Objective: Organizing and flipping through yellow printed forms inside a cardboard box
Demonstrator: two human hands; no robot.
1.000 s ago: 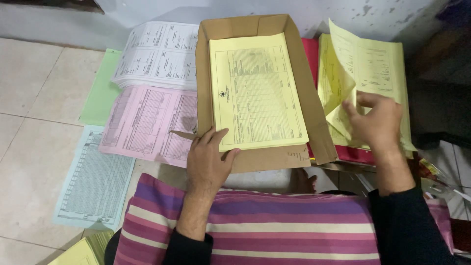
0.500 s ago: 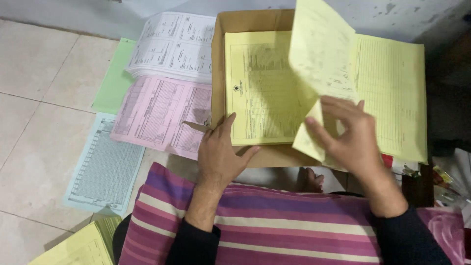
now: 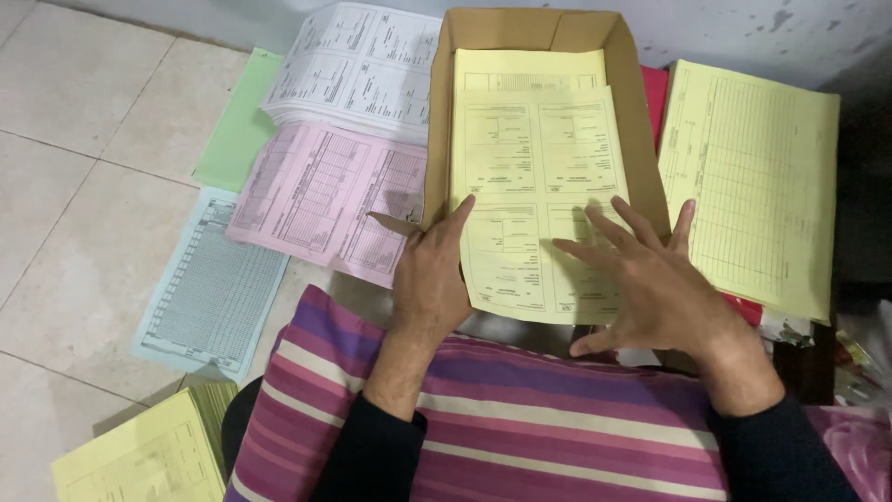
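An open cardboard box [image 3: 641, 102] lies on the floor in front of me, with yellow printed forms inside. A top yellow sheet [image 3: 520, 167] lies over them and overhangs the box's near edge. My left hand [image 3: 429, 279] rests flat on the sheet's left edge, by the box's left wall. My right hand [image 3: 650, 279] lies flat, fingers spread, on the sheet's lower right part. Neither hand grips anything.
A yellow stack [image 3: 753, 177] lies right of the box over something red. Left of the box are white [image 3: 358, 70], pink [image 3: 321, 200], green [image 3: 237, 135] and pale blue [image 3: 209, 284] form stacks on the tiled floor. Another yellow stack [image 3: 139, 460] is bottom left. A striped cloth [image 3: 520, 409] covers my lap.
My right hand carried a yellow sheet from the right-hand stack over to the box and laid it flat on the forms inside. My left hand stayed at the box's left edge.
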